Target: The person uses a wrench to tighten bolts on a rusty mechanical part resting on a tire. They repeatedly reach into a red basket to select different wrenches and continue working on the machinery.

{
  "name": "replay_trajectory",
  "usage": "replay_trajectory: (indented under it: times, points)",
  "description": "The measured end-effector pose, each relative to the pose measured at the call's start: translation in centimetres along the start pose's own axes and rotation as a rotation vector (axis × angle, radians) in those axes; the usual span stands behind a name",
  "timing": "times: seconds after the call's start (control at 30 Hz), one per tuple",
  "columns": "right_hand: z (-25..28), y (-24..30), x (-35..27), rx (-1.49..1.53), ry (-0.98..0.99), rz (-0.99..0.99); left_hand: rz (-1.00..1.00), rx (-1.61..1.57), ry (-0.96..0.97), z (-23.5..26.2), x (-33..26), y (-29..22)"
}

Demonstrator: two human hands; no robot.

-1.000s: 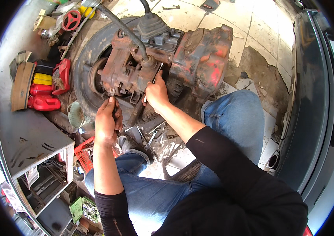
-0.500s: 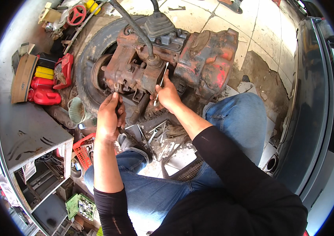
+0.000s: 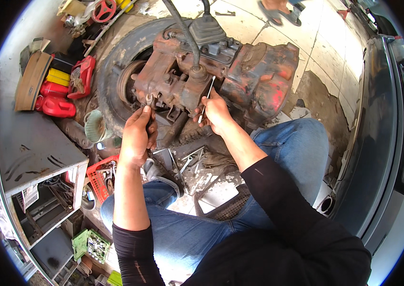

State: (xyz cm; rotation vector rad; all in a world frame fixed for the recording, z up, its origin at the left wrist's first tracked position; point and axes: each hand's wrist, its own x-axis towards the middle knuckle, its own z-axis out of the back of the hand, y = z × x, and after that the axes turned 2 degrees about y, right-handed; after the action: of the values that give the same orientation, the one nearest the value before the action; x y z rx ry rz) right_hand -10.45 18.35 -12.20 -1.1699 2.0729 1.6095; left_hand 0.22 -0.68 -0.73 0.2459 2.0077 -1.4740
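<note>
A rusty red-brown gearbox point(image 3: 240, 71) lies across an old tyre point(image 3: 116, 62) in front of me, with a black rubber boot and lever point(image 3: 204, 28) on top. My left hand point(image 3: 137, 136) grips a wrench point(image 3: 149, 102) whose ring end sits on the gearbox's near left side. My right hand point(image 3: 216, 112) holds a slim silver wrench point(image 3: 206, 97) upright against the middle of the housing. Both forearms come in from below over my blue jeans point(image 3: 202, 224).
Loose wrenches point(image 3: 187, 164) lie on the floor between my knees. A red plastic basket point(image 3: 101, 176) sits at my left knee, beside a grey metal shelf unit point(image 3: 30, 148). Red and yellow cans point(image 3: 59, 97) stand at far left. A dark vehicle body point(image 3: 383, 143) fills the right side. Another person's sandalled foot point(image 3: 273, 10) shows at top.
The view has moved closer over the gearbox. My left hand has come up with its wrench onto the housing's left side. My right hand stays at the middle with its wrench.
</note>
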Motion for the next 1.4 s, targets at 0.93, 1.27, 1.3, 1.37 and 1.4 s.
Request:
replay_trajectory:
  times: [0.93,1.27,1.3,1.37,1.4]
  points:
    - [0.7,0.5,-0.8,0.000,-0.177,0.123,-0.044,0.002,0.015,0.5,-0.2,-0.2]
    - [3.6,9.6,0.5,0.134,0.067,0.019,-0.094,0.008,0.020,1.1,-0.9,-0.8]
    - [3.9,10.3,0.7,0.117,0.078,0.027,-0.093,0.003,0.022,1.3,-0.9,-0.9]
    - [4.8,11.1,2.3,0.158,0.082,-0.008,-0.089,-0.005,0.031,1.5,-0.8,-1.0]
    - [5.3,11.3,3.1,0.200,0.092,-0.026,-0.090,-0.009,0.031,1.5,-0.8,-1.1]
